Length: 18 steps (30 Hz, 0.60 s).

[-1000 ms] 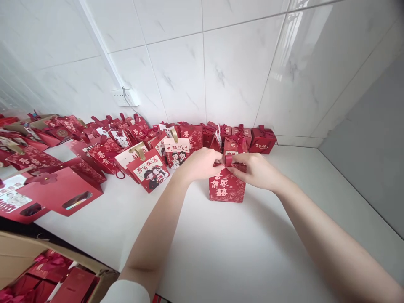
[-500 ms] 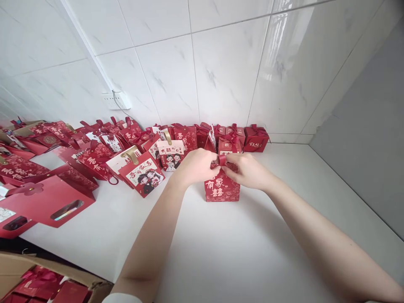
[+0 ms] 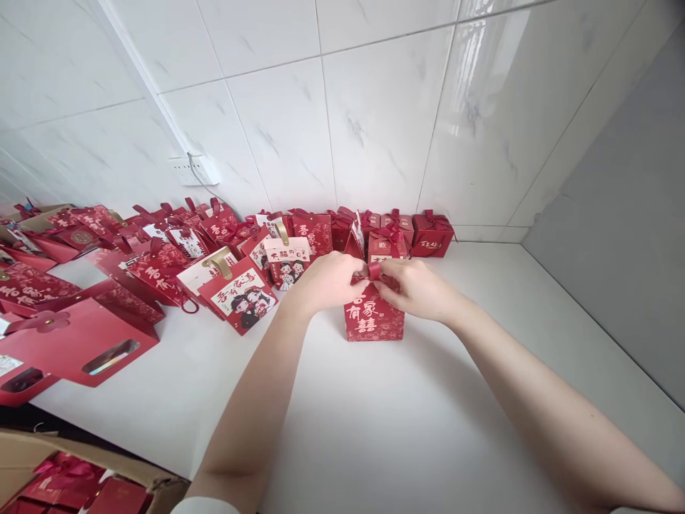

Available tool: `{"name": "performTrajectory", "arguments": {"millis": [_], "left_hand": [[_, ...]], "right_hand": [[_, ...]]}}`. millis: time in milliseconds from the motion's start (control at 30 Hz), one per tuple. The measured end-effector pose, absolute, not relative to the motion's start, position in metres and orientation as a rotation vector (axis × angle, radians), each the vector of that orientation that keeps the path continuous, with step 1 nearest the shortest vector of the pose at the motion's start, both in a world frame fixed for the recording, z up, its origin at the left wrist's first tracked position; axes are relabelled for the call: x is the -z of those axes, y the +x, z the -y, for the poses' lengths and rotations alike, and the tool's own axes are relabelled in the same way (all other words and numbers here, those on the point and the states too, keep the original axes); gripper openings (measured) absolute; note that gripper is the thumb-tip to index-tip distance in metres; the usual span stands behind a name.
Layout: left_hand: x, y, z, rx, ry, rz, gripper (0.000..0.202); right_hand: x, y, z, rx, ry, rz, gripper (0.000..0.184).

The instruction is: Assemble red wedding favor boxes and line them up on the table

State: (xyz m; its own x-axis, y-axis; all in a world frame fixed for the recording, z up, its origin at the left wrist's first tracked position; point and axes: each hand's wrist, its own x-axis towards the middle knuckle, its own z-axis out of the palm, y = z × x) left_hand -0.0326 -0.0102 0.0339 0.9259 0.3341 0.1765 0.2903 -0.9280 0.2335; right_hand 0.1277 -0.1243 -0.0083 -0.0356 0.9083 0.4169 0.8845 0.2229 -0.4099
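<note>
A red gift box (image 3: 375,325) with pale printed characters stands upright on the white tabletop in front of me. At its top edge rises a loop of dark red ribbon (image 3: 374,270). My left hand (image 3: 332,280) pinches at the ribbon from the left, fingers closed. From the right, my right hand (image 3: 420,289) does the same, with thumb and fingertips closed at the loop's base. Both hands cover the upper part of the box. Just behind them is another red box with a bow (image 3: 387,244).
Red boxes, among them a bowed box (image 3: 432,233), line the tiled wall. Many more crowd the left, including a bag-shaped box with a cartoon couple (image 3: 243,296) and a plain red box with a window (image 3: 101,335). A cardboard carton (image 3: 133,462) of red boxes sits lower left.
The whole view has shifted very slightly. Both hands stay at the ribbon on top of the box, and the ribbon loop looks a little different in shape.
</note>
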Motion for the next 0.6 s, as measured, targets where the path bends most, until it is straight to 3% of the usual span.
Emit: {"name": "performTrajectory", "arguments": {"millis": [600], "left_hand": [[-0.0354, -0.0363, 0.0071, -0.251, 2.766, -0.446, 0.020]], "right_hand": [[0.0060, 0.1263, 0.1270, -0.034, -1.664, 1.933, 0.018]]}}
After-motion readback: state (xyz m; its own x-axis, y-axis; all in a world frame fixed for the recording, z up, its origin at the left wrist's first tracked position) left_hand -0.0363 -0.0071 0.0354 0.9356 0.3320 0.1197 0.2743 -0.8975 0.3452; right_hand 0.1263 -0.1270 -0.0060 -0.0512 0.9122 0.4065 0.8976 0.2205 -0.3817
